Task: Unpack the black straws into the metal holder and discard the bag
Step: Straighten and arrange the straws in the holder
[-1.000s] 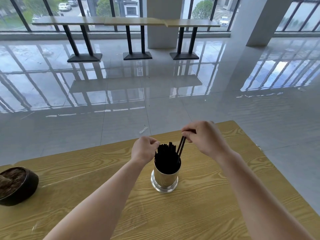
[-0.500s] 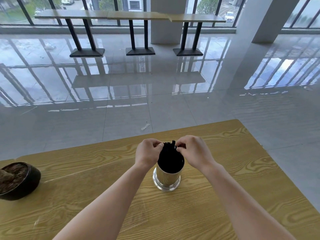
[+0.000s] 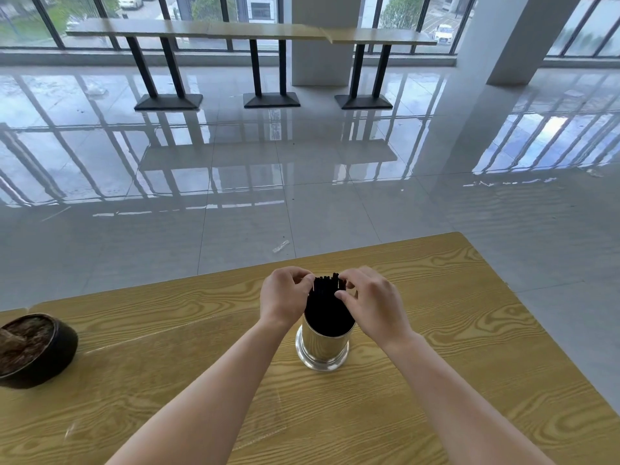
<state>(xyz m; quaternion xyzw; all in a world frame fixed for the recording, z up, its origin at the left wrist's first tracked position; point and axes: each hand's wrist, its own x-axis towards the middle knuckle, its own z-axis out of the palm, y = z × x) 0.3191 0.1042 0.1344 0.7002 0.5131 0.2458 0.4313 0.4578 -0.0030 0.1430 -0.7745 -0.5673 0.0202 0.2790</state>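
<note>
A shiny metal holder [image 3: 322, 350] stands upright on the wooden table [image 3: 453, 330], near its middle. A dense bundle of black straws [image 3: 327, 307] fills it and sticks out above the rim. My left hand [image 3: 283, 297] touches the left side of the straw tops with curled fingers. On the right side, my right hand [image 3: 369, 300] pinches the straw tips with thumb and fingers. No bag is visible in the view.
A dark round bowl [image 3: 33, 350] with brownish contents sits at the table's left edge. Beyond the far table edge lies a glossy tiled floor with a small scrap [image 3: 280, 246] on it. High tables [image 3: 248, 31] stand by the windows.
One second ago my right hand held a few straws tilted above the holder. It has lowered them into the bundle, and both hands now close in on the straw tops.
</note>
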